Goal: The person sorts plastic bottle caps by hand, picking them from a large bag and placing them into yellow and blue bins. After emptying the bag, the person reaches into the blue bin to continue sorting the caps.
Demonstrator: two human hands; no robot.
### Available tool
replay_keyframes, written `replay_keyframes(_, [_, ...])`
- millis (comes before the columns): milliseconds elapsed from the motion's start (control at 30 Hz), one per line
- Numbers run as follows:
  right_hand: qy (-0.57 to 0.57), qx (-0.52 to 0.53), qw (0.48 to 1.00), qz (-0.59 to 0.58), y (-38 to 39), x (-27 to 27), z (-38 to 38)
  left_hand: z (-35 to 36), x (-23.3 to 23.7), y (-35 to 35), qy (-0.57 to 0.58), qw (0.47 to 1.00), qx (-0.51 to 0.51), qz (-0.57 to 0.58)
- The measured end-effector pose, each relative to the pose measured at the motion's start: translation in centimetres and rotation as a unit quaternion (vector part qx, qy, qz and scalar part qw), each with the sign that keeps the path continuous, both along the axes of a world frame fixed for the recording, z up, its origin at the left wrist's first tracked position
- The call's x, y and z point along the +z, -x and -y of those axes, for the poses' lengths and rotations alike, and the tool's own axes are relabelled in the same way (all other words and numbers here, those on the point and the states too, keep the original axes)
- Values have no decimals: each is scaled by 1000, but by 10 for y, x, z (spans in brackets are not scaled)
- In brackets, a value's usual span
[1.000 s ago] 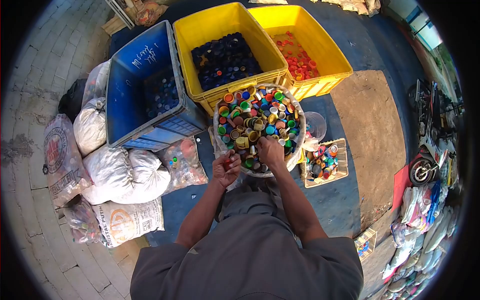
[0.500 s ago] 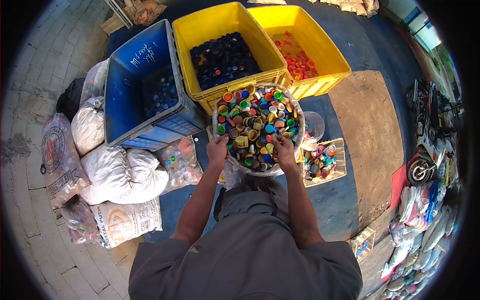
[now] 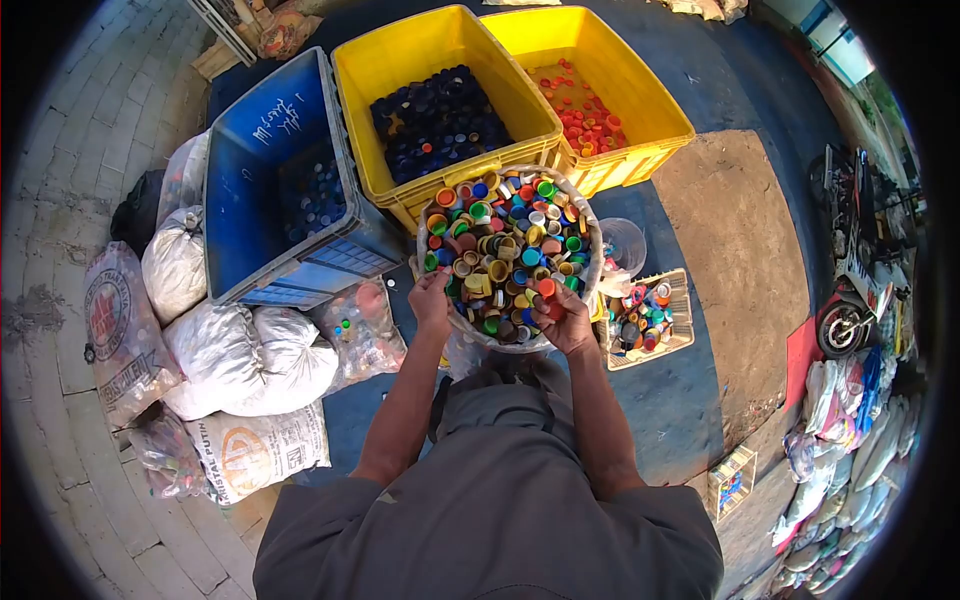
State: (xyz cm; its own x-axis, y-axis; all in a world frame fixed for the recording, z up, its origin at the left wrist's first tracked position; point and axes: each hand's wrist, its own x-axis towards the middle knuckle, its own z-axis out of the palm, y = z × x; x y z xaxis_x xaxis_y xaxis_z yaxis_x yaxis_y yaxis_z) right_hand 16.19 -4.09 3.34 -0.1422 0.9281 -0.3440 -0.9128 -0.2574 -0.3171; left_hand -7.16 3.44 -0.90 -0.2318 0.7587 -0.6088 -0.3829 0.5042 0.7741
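A round basket (image 3: 597, 250) with a pale wrapped rim stands in front of me, heaped with mixed bottle caps (image 3: 505, 245) in many colours. My right hand (image 3: 566, 318) is at the basket's near right side, its fingers closed on an orange-red bottle cap (image 3: 546, 287). At the near left rim, my left hand (image 3: 432, 300) has its fingers drawn together; whatever they hold, if anything, is too small to make out. Beyond the basket are a yellow crate (image 3: 350, 110) of dark blue caps and another yellow crate (image 3: 660, 115) of red-orange caps.
A blue crate (image 3: 225, 200) with some caps stands at the left, beside stuffed white sacks (image 3: 215, 350). To the right of the basket are a clear round container (image 3: 625, 245) and a small cream crate (image 3: 685, 310) of caps. A motorbike (image 3: 850, 300) is parked far right.
An orange-red cap now shows between my right fingers. My left hand remains by the rim, a little further left. The whole view has shifted slightly.
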Motion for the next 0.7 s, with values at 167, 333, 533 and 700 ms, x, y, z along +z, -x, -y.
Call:
replay_keyframes(167, [50, -27, 997, -49, 2, -10, -5, 8, 24, 13, -11, 967, -22, 255])
replay_keyframes(333, [96, -30, 994, -42, 8, -9, -13, 10, 18, 17, -42, 881, -65, 468])
replay_keyframes(533, [108, -64, 990, -59, 16, 9, -14, 11, 37, -11, -37, 871, -56, 487])
replay_keyframes(700, [62, -69, 994, -60, 6, 16, -11, 3, 46, -48, -18, 871, -57, 488])
